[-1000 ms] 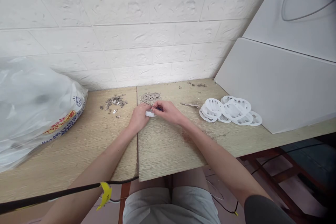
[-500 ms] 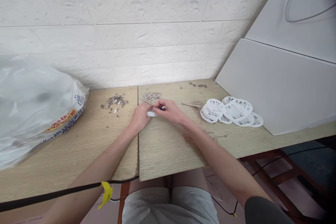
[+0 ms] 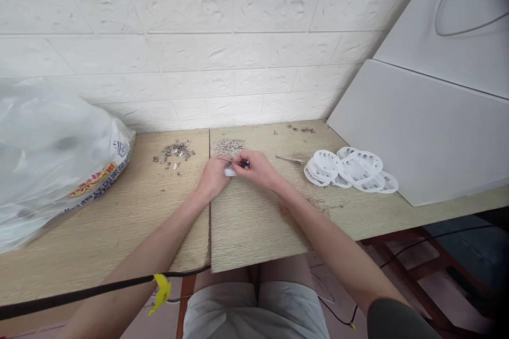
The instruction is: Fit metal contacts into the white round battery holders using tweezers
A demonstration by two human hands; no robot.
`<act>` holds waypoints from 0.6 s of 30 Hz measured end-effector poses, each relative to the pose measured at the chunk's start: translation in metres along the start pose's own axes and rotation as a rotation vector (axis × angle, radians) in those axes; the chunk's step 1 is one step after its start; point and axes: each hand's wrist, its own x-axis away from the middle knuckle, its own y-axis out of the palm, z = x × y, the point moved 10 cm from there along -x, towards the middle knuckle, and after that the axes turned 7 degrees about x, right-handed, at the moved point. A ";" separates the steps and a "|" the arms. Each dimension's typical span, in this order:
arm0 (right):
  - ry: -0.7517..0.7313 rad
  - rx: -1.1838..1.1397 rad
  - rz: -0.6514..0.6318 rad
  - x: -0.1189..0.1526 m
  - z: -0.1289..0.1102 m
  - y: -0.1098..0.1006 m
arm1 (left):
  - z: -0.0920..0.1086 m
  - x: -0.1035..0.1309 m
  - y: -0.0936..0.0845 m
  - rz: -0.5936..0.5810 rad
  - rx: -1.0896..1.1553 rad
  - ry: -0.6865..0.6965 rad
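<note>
My left hand is closed around the edge of a white plastic piece, which shows between the two hands. In the closed fingers of my right hand is a thin screwdriver with a dark blue handle. Its slender metal shaft points left, over the fingers of my left hand. The fingertips of both hands nearly meet, and they hide most of the white piece. Just behind them lies a heap of small silvery metal parts.
Another pile of metal bits lies left of the table seam. Tweezers lie to the right, beside stacked white oval plastic frames. A bulging plastic bag stands left; a grey-white panel leans right. A black cable crosses the front.
The screwdriver shaft has tilted slightly and now shows more plainly across my left fingers. Both hands stay in nearly the same place; the camera view has shifted a little.
</note>
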 end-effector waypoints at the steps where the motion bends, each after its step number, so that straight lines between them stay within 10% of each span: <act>1: -0.016 0.029 0.006 0.000 -0.002 0.000 | 0.000 0.000 -0.001 0.011 -0.014 -0.005; 12: 0.022 -0.118 -0.108 0.002 0.005 0.010 | 0.002 0.003 0.000 -0.001 -0.074 0.020; 18: 0.103 -0.264 0.070 -0.002 0.023 -0.014 | 0.007 0.005 -0.004 0.028 0.041 0.045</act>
